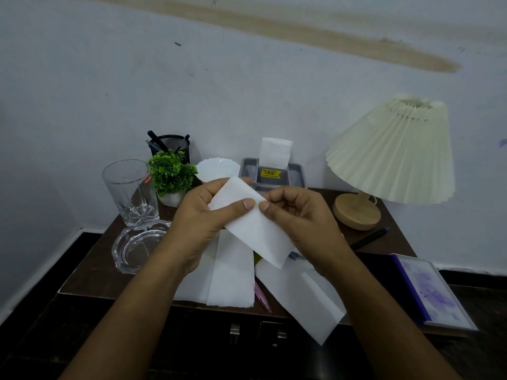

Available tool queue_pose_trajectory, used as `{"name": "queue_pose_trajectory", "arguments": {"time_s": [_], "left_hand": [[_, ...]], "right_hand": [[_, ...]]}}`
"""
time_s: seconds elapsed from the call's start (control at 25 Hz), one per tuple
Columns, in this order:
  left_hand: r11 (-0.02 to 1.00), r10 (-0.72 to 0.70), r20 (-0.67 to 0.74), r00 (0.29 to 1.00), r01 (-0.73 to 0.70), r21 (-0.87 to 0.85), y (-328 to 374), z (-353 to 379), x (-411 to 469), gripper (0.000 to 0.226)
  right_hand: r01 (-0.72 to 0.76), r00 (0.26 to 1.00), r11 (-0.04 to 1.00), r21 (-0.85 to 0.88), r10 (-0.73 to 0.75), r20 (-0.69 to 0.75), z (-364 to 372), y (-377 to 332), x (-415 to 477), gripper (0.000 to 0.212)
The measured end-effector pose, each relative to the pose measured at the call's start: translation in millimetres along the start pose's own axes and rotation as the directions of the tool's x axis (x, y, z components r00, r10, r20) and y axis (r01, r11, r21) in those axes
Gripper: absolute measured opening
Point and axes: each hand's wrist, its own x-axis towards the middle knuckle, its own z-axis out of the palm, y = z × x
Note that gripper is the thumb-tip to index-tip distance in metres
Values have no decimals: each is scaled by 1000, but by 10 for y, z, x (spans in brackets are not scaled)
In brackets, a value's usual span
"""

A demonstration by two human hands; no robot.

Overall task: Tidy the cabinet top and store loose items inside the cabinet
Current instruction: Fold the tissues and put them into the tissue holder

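A folded white tissue (247, 229) is held up above the dark wooden cabinet top (93, 272). My left hand (200, 218) grips its left side, thumb on top. My right hand (301, 215) pinches its upper right edge between thumb and fingers. Below my hands more white tissues (230, 278) lie loose on the top, one (304, 297) hanging over the front edge. A pink pen (260, 294) peeks out from under them. A grey organiser tray (296, 174) at the back holds another folded tissue (275, 152).
At the left stand a drinking glass (131, 190), a glass ashtray (137, 245), a small green plant (171, 174), a mesh pen holder (171, 142) and a white plate (216, 168). A lamp (389, 157), a black pen (369, 238) and a purple notebook (430, 292) occupy the right. Cabinet door handles (258, 333) show below.
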Motion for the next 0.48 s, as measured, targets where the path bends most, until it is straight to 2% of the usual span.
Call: {"name": "queue_pose_trajectory", "arguments": {"time_s": [0.08, 0.16, 0.28, 0.48], "left_hand": [[997, 1, 8, 1000, -1, 72, -19, 4, -8, 21], [994, -1, 0, 1000, 0, 109, -28, 22, -15, 15], [991, 21, -21, 1000, -18, 132, -7, 37, -17, 21], [999, -1, -95, 995, 5, 39, 17, 2, 5, 24]], "right_hand": [[6, 1000, 999, -35, -5, 13, 4, -14, -8, 6], [4, 1000, 997, -77, -3, 16, 9, -11, -5, 13], [0, 999, 994, -113, 4, 33, 14, -20, -15, 16], [-11, 999, 994, -111, 15, 36, -59, 11, 9, 15]]}}
